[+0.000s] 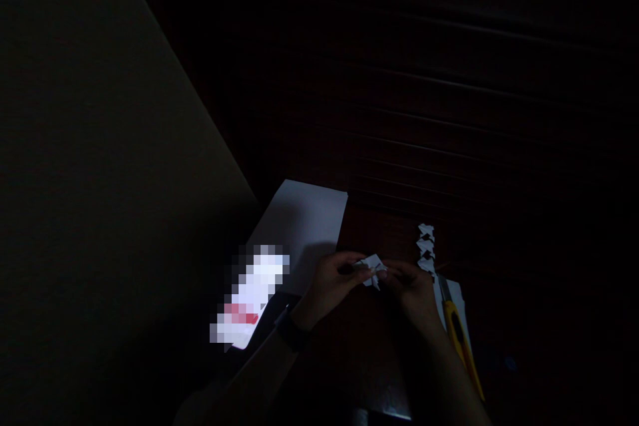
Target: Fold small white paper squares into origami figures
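Note:
In very dim light both my hands meet over a dark wooden table (499, 146). My left hand (332, 286) and my right hand (412, 293) pinch a small folded piece of white paper (373, 269) between their fingertips. A dark band is on my left wrist. Just right of my hands, a short row of small folded white paper pieces (426, 247) lies on the table.
A white paper sheet (304, 219) lies behind my left hand. A bright blurred screen or card (252, 299) sits to its left. A yellow utility knife (456, 329) rests on paper beside my right forearm. A pale wall (100, 146) fills the left.

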### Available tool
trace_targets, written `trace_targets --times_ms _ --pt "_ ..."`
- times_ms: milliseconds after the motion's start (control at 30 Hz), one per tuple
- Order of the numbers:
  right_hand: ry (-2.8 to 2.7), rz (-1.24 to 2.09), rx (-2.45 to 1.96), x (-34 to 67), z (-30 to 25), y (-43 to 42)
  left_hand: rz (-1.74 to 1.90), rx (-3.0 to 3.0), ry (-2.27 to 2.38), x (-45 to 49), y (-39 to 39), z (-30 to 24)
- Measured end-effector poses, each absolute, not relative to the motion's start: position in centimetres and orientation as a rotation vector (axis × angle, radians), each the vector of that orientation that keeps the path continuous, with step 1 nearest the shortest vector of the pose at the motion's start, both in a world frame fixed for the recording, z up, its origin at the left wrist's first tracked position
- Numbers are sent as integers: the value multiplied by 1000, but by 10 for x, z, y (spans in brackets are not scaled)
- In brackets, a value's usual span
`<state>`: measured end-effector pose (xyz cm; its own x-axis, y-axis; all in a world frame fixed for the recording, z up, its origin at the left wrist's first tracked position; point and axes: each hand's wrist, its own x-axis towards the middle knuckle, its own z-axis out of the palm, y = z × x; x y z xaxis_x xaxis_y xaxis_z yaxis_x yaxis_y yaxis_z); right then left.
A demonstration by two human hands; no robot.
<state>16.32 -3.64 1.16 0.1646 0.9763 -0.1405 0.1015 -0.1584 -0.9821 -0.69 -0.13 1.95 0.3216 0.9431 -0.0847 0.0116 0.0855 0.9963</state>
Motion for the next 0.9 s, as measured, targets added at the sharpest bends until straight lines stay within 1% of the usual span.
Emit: trace_targets --times_ms 133,233,367,633,800,900 --pt "-1139 1201 -1385 163 22 -41 925 1298 1058 -7 -1 17" --pt "-1164 1172 -1354 163 28 -42 924 1337 1100 -8 0 17" --pt "-1243 1109 -1366 159 27 -38 977 1428 1005 -9 0 18" --pt "-1222 1126 -1241 158 23 -36 1087 1544 975 -10 0 20" --pt "-1234 997 -1294 161 22 -35 1085 1720 1129 -13 -4 37" --pt "-1240 937 -1312 161 20 -35 1005 1654 1107 -12 -7 35"
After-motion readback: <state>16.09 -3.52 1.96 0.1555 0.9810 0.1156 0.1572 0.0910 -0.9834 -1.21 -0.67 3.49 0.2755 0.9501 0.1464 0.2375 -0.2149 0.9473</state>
